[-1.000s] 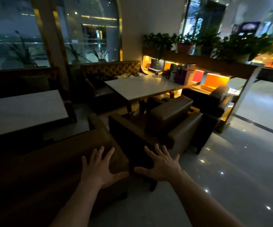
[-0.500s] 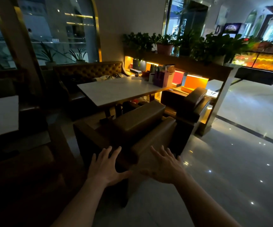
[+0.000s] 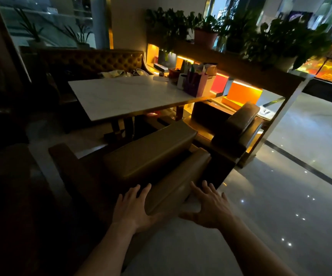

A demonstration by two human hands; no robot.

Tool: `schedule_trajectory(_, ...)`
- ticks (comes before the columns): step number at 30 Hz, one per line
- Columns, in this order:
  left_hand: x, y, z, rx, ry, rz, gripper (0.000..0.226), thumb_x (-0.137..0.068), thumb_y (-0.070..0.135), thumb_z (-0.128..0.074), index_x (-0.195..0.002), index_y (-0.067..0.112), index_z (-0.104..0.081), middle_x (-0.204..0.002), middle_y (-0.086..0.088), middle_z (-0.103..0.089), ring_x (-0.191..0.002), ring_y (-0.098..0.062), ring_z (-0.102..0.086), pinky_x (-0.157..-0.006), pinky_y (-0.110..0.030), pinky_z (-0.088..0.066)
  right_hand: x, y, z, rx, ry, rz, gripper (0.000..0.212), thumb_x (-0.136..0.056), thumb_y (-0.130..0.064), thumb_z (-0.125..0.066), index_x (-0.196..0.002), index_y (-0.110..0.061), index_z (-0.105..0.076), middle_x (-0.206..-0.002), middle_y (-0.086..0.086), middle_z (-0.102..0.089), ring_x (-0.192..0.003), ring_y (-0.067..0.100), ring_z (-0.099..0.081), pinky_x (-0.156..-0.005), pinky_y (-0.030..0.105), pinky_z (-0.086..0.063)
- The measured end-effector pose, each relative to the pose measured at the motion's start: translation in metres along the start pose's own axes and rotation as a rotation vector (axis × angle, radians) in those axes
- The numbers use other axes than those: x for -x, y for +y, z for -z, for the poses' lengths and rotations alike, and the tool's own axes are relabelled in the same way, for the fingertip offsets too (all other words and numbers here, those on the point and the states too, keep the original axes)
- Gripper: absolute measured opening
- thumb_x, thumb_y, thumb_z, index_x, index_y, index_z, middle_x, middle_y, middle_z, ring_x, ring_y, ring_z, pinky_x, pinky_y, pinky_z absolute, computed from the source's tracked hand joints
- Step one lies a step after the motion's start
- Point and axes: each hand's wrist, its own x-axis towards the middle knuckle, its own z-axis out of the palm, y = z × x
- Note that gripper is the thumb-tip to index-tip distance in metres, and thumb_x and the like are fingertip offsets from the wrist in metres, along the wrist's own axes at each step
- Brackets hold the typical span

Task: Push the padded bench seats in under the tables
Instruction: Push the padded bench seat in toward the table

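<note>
A brown padded bench seat (image 3: 151, 156) stands in front of me, pulled back from a white-topped table (image 3: 129, 95). Its padded backrest (image 3: 179, 178) runs toward me on the right side. My left hand (image 3: 133, 208) hovers with spread fingers at the near left of that backrest's end. My right hand (image 3: 209, 206) is spread at the near right of it. Whether either hand touches the padding I cannot tell. A second brown padded seat (image 3: 235, 128) stands further right beside the same table.
A tufted sofa (image 3: 93, 60) lines the table's far side. A lit shelf divider (image 3: 239, 72) topped with potted plants (image 3: 280, 38) stands on the right. Bags and boxes (image 3: 197, 82) sit on the table's far end. Glossy tiled floor (image 3: 280, 206) spreads right. Dark furniture fills the left.
The view has swung right and closed in, away from the left table and seat. Both hands, still spread, have come up to the near end of the middle seat's backrest.
</note>
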Motion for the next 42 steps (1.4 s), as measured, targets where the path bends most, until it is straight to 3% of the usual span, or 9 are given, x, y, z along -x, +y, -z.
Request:
schedule_trajectory(9,-0.108,0.014,-0.016,0.049,-0.071,0.123,0.113,-0.063,0.093,-0.042,-0.152,0.042,0.006,-0.163,0.001,-0.001,-0.148,-0.023,-0.003,-0.119,-0.048,-0.002,-0.143,0.028,0.001,0.028,-0.077,0.16,0.113,-0.072,-0.084,-0.056,-0.156,-0.04,0.005,-0.167,0.01,0.004,-0.153,0.03,0.003,-0.12,0.059,-0.013)
schedule_trajectory(17,-0.179,0.021,-0.067,0.116,-0.077,0.371,0.117,-0.059,0.092,-0.051,-0.151,0.044,0.004,-0.163,0.003,-0.005,-0.148,-0.022,-0.007,-0.12,-0.048,-0.005,-0.283,0.06,-0.028,0.11,-0.191,0.364,0.113,-0.076,-0.072,-0.066,-0.156,-0.038,0.007,-0.167,0.01,0.004,-0.152,0.033,0.004,-0.121,0.059,-0.012)
schedule_trajectory(23,-0.235,0.039,-0.103,0.146,-0.107,0.489,0.119,-0.059,0.087,-0.06,-0.15,0.046,0.003,-0.162,0.005,-0.005,-0.146,-0.026,-0.012,-0.117,-0.048,-0.014,-0.376,0.082,-0.052,0.248,-0.258,0.509,0.114,-0.079,-0.055,-0.074,-0.156,-0.036,0.007,-0.166,0.011,0.007,-0.151,0.034,0.014,-0.12,0.063,-0.004)
schedule_trajectory(25,-0.248,0.042,-0.114,0.149,-0.109,0.507,0.121,-0.058,0.085,-0.063,-0.15,0.047,0.005,-0.162,0.005,-0.005,-0.146,-0.026,-0.012,-0.117,-0.048,-0.013,-0.398,0.084,-0.064,0.309,-0.282,0.556,0.12,-0.075,-0.061,-0.075,-0.155,-0.039,0.011,-0.166,0.011,0.009,-0.15,0.035,0.017,-0.118,0.067,0.0)
schedule_trajectory(28,-0.258,0.039,-0.131,0.141,-0.12,0.53,0.124,-0.056,0.083,-0.067,-0.15,0.046,0.005,-0.162,0.005,-0.007,-0.145,-0.025,-0.014,-0.117,-0.048,-0.014,-0.409,0.082,-0.079,0.359,-0.364,0.597,0.131,-0.062,-0.076,-0.073,-0.154,-0.041,0.013,-0.166,0.009,0.011,-0.15,0.038,0.017,-0.113,0.073,0.004)
schedule_trajectory(34,-0.256,0.035,-0.149,0.11,-0.043,0.538,0.119,-0.054,0.081,-0.068,-0.149,0.043,-0.008,-0.152,0.007,-0.029,-0.139,-0.023,-0.028,-0.115,-0.046,-0.022,-0.404,0.085,-0.093,0.335,-0.263,0.625,0.124,-0.063,-0.076,-0.073,-0.155,-0.04,0.0,-0.164,0.008,-0.011,-0.151,0.038,0.002,-0.112,0.076,-0.004)
schedule_trajectory(42,-0.245,0.035,-0.159,0.157,0.016,0.511,0.115,-0.058,0.077,-0.07,-0.15,0.04,-0.01,-0.154,0.005,-0.029,-0.139,-0.022,-0.028,-0.117,-0.045,-0.016,-0.393,0.083,-0.097,0.36,-0.229,0.624,0.119,-0.065,-0.078,-0.07,-0.156,-0.039,-0.004,-0.163,0.009,-0.015,-0.151,0.038,-0.002,-0.113,0.073,-0.008)
